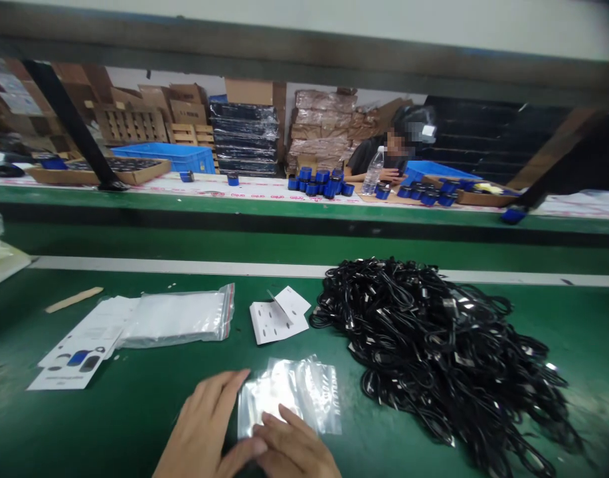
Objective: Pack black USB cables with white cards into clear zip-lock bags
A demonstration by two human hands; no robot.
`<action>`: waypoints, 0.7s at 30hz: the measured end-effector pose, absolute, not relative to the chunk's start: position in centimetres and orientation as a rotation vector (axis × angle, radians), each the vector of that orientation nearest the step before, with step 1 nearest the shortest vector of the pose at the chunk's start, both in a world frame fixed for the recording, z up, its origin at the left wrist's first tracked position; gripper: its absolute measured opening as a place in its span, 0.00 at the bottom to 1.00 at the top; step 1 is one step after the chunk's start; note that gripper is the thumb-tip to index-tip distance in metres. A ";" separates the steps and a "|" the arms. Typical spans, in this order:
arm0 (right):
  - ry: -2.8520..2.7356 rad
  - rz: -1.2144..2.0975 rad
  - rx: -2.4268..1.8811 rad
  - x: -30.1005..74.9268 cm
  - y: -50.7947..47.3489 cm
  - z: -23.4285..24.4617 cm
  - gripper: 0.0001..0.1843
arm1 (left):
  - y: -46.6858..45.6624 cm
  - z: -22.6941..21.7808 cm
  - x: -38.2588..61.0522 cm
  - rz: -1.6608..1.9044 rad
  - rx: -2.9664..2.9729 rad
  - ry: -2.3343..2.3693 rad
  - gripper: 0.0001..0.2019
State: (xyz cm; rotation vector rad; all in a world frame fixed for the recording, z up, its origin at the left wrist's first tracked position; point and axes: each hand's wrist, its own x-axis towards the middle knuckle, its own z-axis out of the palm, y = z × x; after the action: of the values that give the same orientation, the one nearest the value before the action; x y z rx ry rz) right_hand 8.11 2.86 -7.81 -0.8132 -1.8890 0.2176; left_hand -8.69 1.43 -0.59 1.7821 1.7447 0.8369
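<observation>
A small stack of clear plastic bags (317, 392) lies fanned out on the green table in front of me. My left hand (204, 425) rests at the stack's left edge, fingers stretched out and thumb apart, its thumb tip close to my right hand. Over the lower part of the bags lies my right hand (294, 445), fingers extended and touching the top bag. Neither hand visibly grips anything. Just beyond the bags is a folded white leaflet (271, 324) with small printed pictures. A big heap of black cables (414, 332) with metal plugs spreads to the right.
At left lie a clear zip bag of white sheets (177, 317), printed leaflets (72, 372) and a wooden stick (74, 300). Across a raised ledge, blue-and-black cylinders (321, 182) and a plastic bottle (374, 171) stand before a seated person (371, 156). A shelf (304, 40) overhangs.
</observation>
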 end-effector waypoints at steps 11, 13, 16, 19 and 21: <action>-1.769 0.559 -1.366 12.6 4.5 -2.5 0.25 | 4.4 1.0 -8.5 0.654 2.115 1.856 0.13; -1.722 0.712 -1.431 12.4 5.4 -1.6 0.25 | 4.6 1.2 -8.9 0.708 2.040 1.856 0.14; -1.726 1.013 -1.453 12.6 6.6 -0.2 0.13 | 4.7 1.6 -8.9 0.766 1.973 1.887 0.14; -1.683 1.140 -1.454 13.0 7.3 0.3 0.14 | 4.1 2.2 -7.7 1.045 2.026 2.068 0.13; -1.621 1.151 -1.443 13.1 7.4 0.3 0.13 | 3.5 2.5 -6.1 1.178 2.054 1.955 0.08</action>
State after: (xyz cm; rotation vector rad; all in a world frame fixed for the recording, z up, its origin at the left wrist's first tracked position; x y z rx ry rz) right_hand 13.10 7.42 0.26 -1.4428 -1.6208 1.1515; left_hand -6.11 3.53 2.52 2.0540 1.9550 1.1781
